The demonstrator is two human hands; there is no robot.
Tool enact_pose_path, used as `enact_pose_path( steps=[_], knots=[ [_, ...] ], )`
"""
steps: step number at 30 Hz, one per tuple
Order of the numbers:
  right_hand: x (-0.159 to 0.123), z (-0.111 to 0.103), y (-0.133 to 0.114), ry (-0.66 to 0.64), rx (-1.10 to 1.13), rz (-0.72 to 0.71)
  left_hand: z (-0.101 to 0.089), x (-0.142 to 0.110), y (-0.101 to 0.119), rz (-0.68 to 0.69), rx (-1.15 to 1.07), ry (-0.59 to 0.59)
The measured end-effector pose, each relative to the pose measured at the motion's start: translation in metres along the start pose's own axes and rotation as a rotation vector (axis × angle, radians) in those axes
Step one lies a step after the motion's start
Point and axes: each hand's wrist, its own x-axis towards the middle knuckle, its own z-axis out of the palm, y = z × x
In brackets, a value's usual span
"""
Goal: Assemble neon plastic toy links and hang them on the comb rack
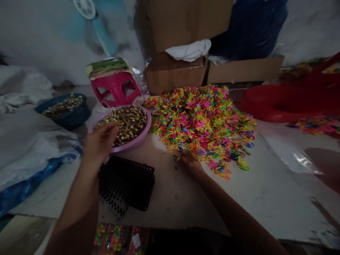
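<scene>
Colored plastic bits (196, 120) lie heaped mid-worktop (170, 202); your R hand (190, 164) is at the heap's near edge, fingers bent, can't tell if that grip has a pc. Your L hand (99, 141) is over the lilac basin (132, 144), loosely curled, contents unclear too. Best pick w/ fingertips from the loose fringe, 1 pc at a time, so tangles don't drag. Mind the basin rim & black basket (145, 187) nr the front edge. Most room: btwn basket & R forearm.
</scene>
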Motion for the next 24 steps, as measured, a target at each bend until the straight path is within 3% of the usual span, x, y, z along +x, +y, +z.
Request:
enact_pose_path(
  steps=[3,7,11,15,19,24],
  knots=[
    [-0.002,-0.008,-0.005,0.133,0.015,-0.01,0.031,0.019,-0.022,-0.075,0.252,-0.196],
    [-0.028,-0.024,-0.03,0.116,0.097,-0.02,0.071,0.031,-0.046,0.031,0.333,-0.268],
    [-0.067,-0.027,-0.041,0.064,0.137,0.009,0.087,0.047,-0.06,0.198,0.294,-0.338],
    [-0.084,-0.019,-0.023,0.122,0.196,0.162,0.093,0.064,-0.07,0.303,0.197,-0.413],
    [-0.076,-0.027,-0.006,0.167,0.332,0.388,0.097,0.063,-0.07,0.303,0.117,-0.374],
    [-0.075,-0.047,-0.007,0.165,0.498,0.539,0.09,0.055,-0.051,0.125,0.061,-0.183]
  ],
)
